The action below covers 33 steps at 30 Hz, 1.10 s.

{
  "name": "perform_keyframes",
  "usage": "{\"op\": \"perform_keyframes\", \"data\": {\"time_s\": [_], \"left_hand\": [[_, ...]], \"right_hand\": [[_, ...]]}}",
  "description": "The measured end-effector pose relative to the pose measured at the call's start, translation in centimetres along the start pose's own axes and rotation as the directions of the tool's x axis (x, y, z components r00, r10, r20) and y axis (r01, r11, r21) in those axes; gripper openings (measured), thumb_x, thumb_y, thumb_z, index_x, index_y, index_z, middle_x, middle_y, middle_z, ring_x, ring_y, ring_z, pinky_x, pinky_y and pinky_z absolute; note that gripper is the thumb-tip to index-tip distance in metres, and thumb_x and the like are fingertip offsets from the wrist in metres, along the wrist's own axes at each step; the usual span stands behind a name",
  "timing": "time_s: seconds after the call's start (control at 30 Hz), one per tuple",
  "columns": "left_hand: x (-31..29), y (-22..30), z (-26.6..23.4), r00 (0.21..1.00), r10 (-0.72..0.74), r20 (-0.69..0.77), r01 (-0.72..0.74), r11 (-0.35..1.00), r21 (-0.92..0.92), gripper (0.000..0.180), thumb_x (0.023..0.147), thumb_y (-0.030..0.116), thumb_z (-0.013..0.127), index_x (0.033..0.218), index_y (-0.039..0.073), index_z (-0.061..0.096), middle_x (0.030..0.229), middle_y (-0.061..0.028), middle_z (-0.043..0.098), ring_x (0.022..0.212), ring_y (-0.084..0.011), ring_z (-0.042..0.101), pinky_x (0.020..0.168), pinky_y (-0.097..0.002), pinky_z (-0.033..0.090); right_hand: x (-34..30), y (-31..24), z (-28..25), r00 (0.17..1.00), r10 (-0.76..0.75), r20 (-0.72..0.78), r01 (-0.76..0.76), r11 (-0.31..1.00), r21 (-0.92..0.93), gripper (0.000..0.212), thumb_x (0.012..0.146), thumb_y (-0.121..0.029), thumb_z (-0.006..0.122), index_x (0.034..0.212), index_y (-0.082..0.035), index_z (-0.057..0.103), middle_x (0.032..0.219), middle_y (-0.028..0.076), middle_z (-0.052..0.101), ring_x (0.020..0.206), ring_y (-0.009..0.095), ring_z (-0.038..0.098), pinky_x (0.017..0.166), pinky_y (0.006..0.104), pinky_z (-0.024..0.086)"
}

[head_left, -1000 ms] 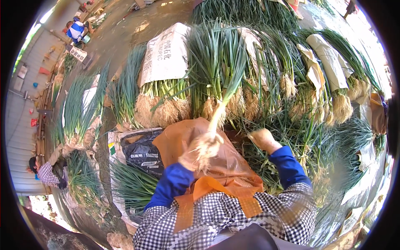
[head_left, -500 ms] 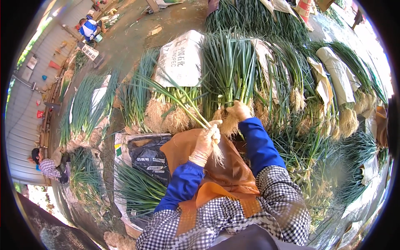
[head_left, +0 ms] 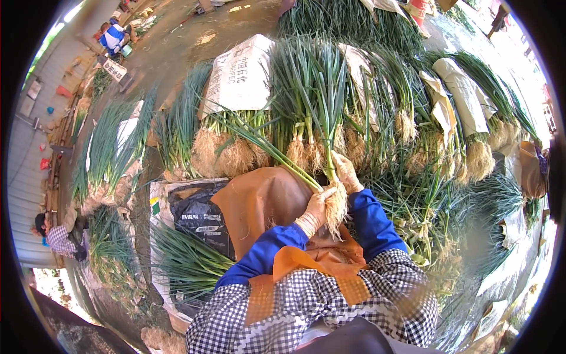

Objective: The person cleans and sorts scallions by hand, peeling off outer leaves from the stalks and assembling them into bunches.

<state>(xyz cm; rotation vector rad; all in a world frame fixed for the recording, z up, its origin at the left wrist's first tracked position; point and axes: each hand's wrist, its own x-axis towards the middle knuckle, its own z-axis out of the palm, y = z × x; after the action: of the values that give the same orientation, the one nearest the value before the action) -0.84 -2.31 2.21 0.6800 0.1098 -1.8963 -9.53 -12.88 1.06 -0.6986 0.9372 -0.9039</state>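
Note:
My left hand (head_left: 316,209) is closed round the pale lower stems of a few green onions (head_left: 298,170), whose leaves slant up and to the left. Right beside it, my right hand (head_left: 348,172) grips a bunch of green onions (head_left: 329,121) near the base. These leaves point away from me, and a tangle of pale roots (head_left: 336,212) hangs below both hands. Which roots belong to which hand's onions I cannot tell. Just beyond the hands, more green onions (head_left: 298,127) stand with their roots toward me. Under my forearms lies an orange-brown apron (head_left: 259,197).
White sacks (head_left: 239,74) cover bundles at the back. Loose onions and trimmings (head_left: 418,218) are heaped at my right. To my left, a leafy pile (head_left: 188,256) lies on a dark printed sheet (head_left: 200,212). Two people sit farther off at the left.
My right hand has drawn a bunch of onions from the row toward me. My left hand has moved right with its stalks, so the two hands now meet. The view has shifted slightly.

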Motion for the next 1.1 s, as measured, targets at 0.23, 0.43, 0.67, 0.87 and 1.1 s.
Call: {"op": "perform_keyframes", "data": {"time_s": [0.23,0.43,0.67,0.87,1.1], "left_hand": [[0.1,2.1,-3.6,0.992,0.106,0.067,-0.098,0.989,-0.11,0.027,0.091,0.014,0.046,0.112,0.0,0.055,0.095,-0.0131,0.062,0.085,-0.0245,0.061,0.077,-0.0343,0.051],[-0.3,2.6,-1.0,0.988,0.023,0.151,-0.001,0.99,-0.14,0.022,0.088,0.013,0.05,0.103,0.001,0.059,0.091,-0.0114,0.064,0.081,-0.0226,0.062,0.072,-0.0356,0.053],[-0.6,2.4,-0.3,0.979,-0.003,0.204,0.019,0.997,-0.076,0.022,0.09,0.013,0.046,0.104,0.0,0.057,0.093,-0.0111,0.063,0.08,-0.0215,0.062,0.072,-0.0337,0.052],[0.5,3.6,-2.2,0.85,0.44,0.29,-0.45,0.317,0.835,0.021,0.089,0.016,0.045,0.102,0.003,0.056,0.089,-0.0101,0.061,0.077,-0.0193,0.059,0.073,-0.0302,0.05],[2.0,5.2,-3.6,0.903,0.275,0.331,-0.291,0.957,0.0,0.023,0.092,0.014,0.043,0.105,0.0,0.056,0.087,-0.0114,0.062,0.076,-0.0212,0.062,0.065,-0.0328,0.054]], "right_hand": [[-9.4,-3.0,-0.7,1.0,0.011,0.022,-0.008,0.988,-0.153,0.02,0.089,-0.022,0.054,0.072,-0.01,0.054,0.056,-0.005,0.047,0.047,0.006,0.042,0.043,0.0219,0.034],[-15.4,-7.0,-15.4,0.889,-0.192,-0.416,-0.394,0.147,-0.908,0.031,0.081,-0.037,0.06,0.073,-0.007,0.061,0.06,0.009,0.06,0.058,0.025,0.06,0.055,0.0344,0.048],[-4.6,-4.3,-0.9,0.912,-0.35,0.216,0.356,0.407,-0.841,0.044,0.085,-0.034,0.059,0.115,-0.001,0.054,0.11,0.019,0.059,0.1,0.03,0.058,0.085,0.0337,0.047],[-5.2,-2.4,2.4,0.912,-0.347,0.22,0.355,0.394,-0.848,0.028,0.089,-0.03,0.051,0.075,-0.007,0.06,0.066,0.017,0.058,0.062,0.032,0.058,0.056,0.0401,0.045],[-15.2,-5.5,-4.7,0.856,0.382,0.348,0.392,-0.042,-0.919,0.024,0.087,-0.03,0.055,0.097,-0.01,0.063,0.079,0.011,0.063,0.07,0.023,0.062,0.06,0.0314,0.05]]}}
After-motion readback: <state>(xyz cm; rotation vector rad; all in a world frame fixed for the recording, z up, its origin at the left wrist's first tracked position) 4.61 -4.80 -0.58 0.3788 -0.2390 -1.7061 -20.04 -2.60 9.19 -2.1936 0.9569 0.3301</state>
